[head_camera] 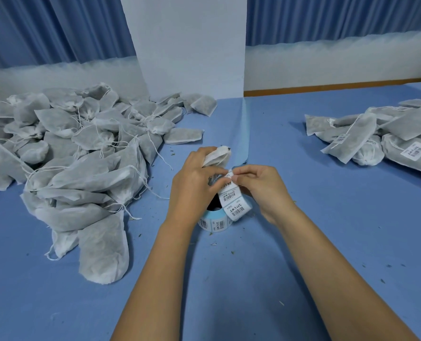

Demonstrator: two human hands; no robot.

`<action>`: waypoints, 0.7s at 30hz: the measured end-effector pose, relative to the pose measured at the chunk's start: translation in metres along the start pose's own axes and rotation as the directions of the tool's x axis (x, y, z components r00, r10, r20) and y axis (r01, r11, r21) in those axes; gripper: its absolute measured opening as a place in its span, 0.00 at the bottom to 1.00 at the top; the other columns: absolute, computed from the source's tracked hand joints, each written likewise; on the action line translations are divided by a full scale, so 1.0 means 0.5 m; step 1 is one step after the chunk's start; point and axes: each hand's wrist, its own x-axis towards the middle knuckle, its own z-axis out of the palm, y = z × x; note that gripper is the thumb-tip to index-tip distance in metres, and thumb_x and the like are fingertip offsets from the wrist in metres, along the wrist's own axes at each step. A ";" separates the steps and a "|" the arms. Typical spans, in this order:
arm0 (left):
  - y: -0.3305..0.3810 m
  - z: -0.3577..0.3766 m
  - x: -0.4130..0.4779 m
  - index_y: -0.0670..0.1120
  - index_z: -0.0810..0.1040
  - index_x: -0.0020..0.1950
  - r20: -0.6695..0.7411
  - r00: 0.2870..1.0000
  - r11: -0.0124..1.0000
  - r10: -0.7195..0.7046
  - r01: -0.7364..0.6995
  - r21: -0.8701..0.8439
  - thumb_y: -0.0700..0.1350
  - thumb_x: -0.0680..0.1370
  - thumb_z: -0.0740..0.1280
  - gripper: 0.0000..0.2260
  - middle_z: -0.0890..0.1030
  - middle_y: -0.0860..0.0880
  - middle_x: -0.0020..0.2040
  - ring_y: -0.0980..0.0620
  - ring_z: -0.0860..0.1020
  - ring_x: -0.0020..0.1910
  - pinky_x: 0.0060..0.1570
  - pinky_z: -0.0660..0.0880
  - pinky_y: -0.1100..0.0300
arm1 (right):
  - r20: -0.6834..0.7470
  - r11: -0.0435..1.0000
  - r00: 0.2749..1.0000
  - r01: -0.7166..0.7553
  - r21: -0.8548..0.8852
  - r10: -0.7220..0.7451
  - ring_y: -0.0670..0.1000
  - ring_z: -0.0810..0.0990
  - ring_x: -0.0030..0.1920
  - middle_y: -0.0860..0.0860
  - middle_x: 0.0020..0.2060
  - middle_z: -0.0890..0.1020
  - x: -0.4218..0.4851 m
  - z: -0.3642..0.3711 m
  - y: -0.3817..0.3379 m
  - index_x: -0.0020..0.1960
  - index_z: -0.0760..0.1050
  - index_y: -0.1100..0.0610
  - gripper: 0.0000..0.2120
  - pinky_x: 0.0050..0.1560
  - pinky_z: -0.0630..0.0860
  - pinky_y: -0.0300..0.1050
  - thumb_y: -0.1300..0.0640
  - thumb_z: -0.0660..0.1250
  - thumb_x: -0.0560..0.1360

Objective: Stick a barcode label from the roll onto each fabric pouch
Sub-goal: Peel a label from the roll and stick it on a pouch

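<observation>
Two bare arms (160,267) reach in from six o'clock. The left hand (194,173) grips a soft white pouch (217,156) and steadies the label strip (234,200). That lets the right hand (261,185) pinch the top label's edge, I think to peel it. The shiny strip climbs from the round roll (214,223), which stands on the blue bench (327,230) under the hands. A big heap of plain pouches (76,153), lumpy and stringy, sits at nine o'clock. The labelled pouches (386,136) lie apart at two o'clock, likely so they don't mix.

The left hand (194,178) covers most of the pouch (217,156) and part of the roll (213,223). Picture edges cut off the left pile (64,153) and the right pile (389,134). Label print is too small to read.
</observation>
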 end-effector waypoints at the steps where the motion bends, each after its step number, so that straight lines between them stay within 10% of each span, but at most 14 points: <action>1: 0.000 0.000 0.000 0.46 0.86 0.46 0.001 1.000 1.000 -0.010 0.010 -0.003 0.46 0.71 0.76 0.06 0.78 0.51 0.61 0.57 0.71 0.60 0.49 0.76 0.53 | 0.001 0.999 1.000 0.016 -0.032 -0.016 0.48 0.82 0.34 0.54 0.35 0.83 0.000 0.000 0.000 0.43 0.79 0.61 0.06 0.38 0.78 0.38 0.70 0.67 0.74; 5: -0.001 -0.002 0.003 0.47 0.86 0.42 -0.005 0.998 0.997 -0.056 0.056 -0.056 0.44 0.71 0.76 0.02 0.77 0.55 0.57 0.57 0.73 0.58 0.51 0.75 0.54 | 0.028 0.933 0.988 0.150 -0.326 -0.150 0.47 0.81 0.37 0.53 0.37 0.83 0.003 0.000 -0.003 0.38 0.79 0.55 0.09 0.42 0.77 0.37 0.66 0.69 0.73; 14: -0.005 -0.013 0.009 0.48 0.85 0.40 -0.015 0.971 0.940 -0.237 0.226 -0.256 0.40 0.74 0.72 0.05 0.76 0.55 0.51 0.58 0.76 0.51 0.50 0.73 0.66 | 0.036 0.908 0.983 0.180 -0.378 -0.180 0.45 0.79 0.35 0.52 0.36 0.82 0.006 -0.006 -0.008 0.37 0.79 0.53 0.11 0.40 0.76 0.36 0.67 0.70 0.72; 18: -0.009 -0.026 0.016 0.52 0.84 0.40 -0.281 0.810 0.820 -0.515 0.369 -0.438 0.40 0.75 0.70 0.07 0.80 0.48 0.55 0.54 0.78 0.56 0.58 0.74 0.61 | -0.145 0.947 0.989 -0.045 -0.319 -0.002 0.51 0.79 0.34 0.57 0.39 0.81 0.018 -0.026 0.001 0.38 0.74 0.56 0.09 0.40 0.76 0.44 0.68 0.68 0.71; 21: -0.008 -0.041 0.022 0.55 0.83 0.39 -0.264 0.691 0.650 -0.673 0.381 -0.658 0.41 0.76 0.69 0.10 0.84 0.57 0.42 0.58 0.81 0.47 0.52 0.75 0.62 | -0.184 0.932 0.982 -0.110 -0.346 0.047 0.54 0.78 0.35 0.55 0.34 0.79 0.025 -0.044 0.008 0.36 0.73 0.58 0.09 0.39 0.75 0.44 0.68 0.69 0.70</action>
